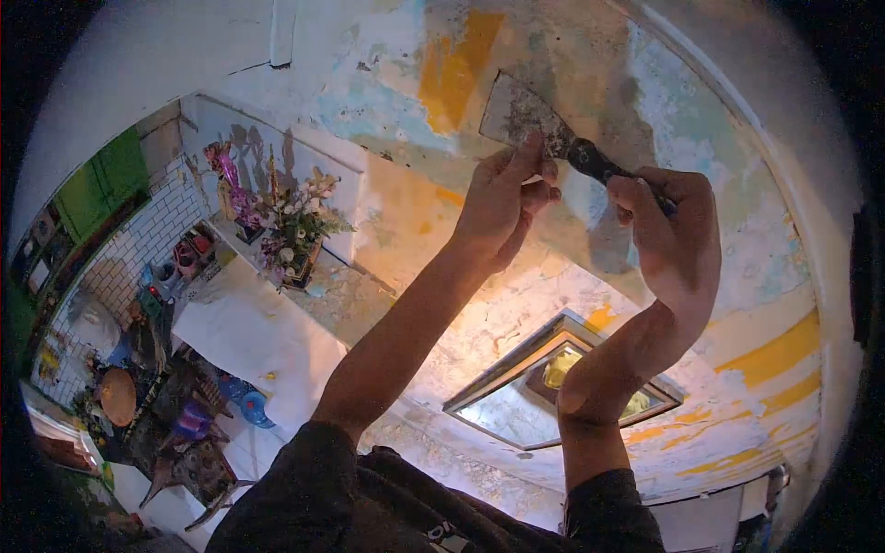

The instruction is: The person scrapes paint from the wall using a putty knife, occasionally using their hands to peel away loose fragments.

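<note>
My right hand (673,221) is wrapped round the dark handle of a paint scraper (524,112), up against the patchy wall (572,55). The scraper's wide metal blade is smeared with pale residue and points up and to the left. My left hand (507,198) pinches the lower part of the blade near the neck, with its other fingers curled. Around the blade the wall shows peeling pale blue, cream and yellow-orange paint.
Below the hands is a framed panel (516,415) with a bright reflection. To the left, flower arrangements (300,221) stand on a ledge beside a white-covered surface (249,318). Further left are green cabinets (101,184), a wooden chair (189,465) and a blue plastic item (256,410).
</note>
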The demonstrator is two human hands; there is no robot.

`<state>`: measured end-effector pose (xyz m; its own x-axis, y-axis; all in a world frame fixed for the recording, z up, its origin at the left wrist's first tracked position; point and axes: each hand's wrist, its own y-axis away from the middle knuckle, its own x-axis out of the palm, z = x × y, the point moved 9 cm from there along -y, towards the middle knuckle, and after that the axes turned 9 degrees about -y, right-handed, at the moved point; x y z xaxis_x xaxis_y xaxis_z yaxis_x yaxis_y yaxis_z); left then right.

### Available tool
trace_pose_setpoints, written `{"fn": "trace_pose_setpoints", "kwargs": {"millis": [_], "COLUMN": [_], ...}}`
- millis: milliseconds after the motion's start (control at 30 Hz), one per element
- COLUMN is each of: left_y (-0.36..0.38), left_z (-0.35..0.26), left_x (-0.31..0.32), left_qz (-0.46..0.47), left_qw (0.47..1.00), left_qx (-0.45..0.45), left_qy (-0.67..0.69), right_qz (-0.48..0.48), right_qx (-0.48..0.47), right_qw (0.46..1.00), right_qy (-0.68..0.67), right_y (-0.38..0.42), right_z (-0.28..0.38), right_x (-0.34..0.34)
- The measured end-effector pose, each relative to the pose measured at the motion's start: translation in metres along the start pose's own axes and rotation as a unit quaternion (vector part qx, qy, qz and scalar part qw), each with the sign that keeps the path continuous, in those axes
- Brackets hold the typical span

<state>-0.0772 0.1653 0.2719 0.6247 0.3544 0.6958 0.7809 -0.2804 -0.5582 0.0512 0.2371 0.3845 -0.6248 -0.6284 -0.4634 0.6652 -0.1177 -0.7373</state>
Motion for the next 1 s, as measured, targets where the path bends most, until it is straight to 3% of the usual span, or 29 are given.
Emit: {"fn": "trace_pose_setpoints", "kwargs": {"millis": [33, 167, 233, 300, 400, 500, 600, 667, 700, 767, 900, 967, 1000], "left_y": [0.002, 0.0, -0.001, -0.002, 0.007, 0.01, 0.011, 0.015, 0.013, 0.004, 0.01, 0.006, 0.006], "left_z": [0.0, -0.004, -0.002, -0.004, 0.005, -0.002, -0.006, 0.002, 0.003, -0.01, 0.003, 0.0, -0.001], "left_x": [0.003, -0.008, -0.009, -0.007, 0.007, -0.001, -0.003, 0.005, 0.003, -0.005, 0.007, 0.004, 0.0], "left_qz": [-0.003, -0.066, -0.045, -0.023, -0.005, -0.052, -0.035, -0.017, -0.02, -0.048, 0.012, -0.019, -0.047], "left_qw": [1.0, 0.998, 0.999, 1.0, 0.999, 0.998, 0.994, 0.994, 0.994, 0.998, 0.994, 0.997, 0.998], "left_qx": [-0.008, 0.015, 0.013, 0.019, -0.046, -0.027, -0.048, -0.081, -0.081, 0.0, -0.082, -0.052, -0.027], "left_qy": [0.001, -0.007, -0.007, -0.009, 0.001, -0.035, -0.088, -0.074, -0.072, -0.05, -0.066, -0.047, -0.029], "right_qz": [0.0, 0.062, 0.045, 0.023, -0.007, -0.002, -0.009, 0.08, 0.082, 0.07, 0.041, -0.042, -0.038], "right_qx": [0.05, 0.058, -0.067, -0.048, -0.012, -0.052, -0.14, 0.072, 0.073, -0.003, -0.026, -0.176, -0.174], "right_qw": [0.999, 0.996, 0.994, 0.996, 0.997, 0.999, 0.985, 0.993, 0.993, 0.992, 0.997, 0.97, 0.97], "right_qy": [0.002, 0.023, 0.072, 0.071, 0.074, 0.002, 0.103, 0.042, 0.043, 0.104, 0.068, 0.161, 0.164], "right_y": [0.002, -0.013, -0.015, -0.006, 0.001, 0.001, 0.006, 0.004, 0.001, -0.008, 0.007, 0.014, 0.014], "right_z": [-0.007, -0.02, -0.003, -0.004, -0.007, -0.001, 0.017, -0.001, -0.004, -0.001, -0.002, 0.01, 0.007], "right_x": [-0.002, 0.014, 0.017, 0.005, -0.004, 0.001, -0.002, 0.005, 0.011, 0.02, 0.009, 0.004, 0.005]}}
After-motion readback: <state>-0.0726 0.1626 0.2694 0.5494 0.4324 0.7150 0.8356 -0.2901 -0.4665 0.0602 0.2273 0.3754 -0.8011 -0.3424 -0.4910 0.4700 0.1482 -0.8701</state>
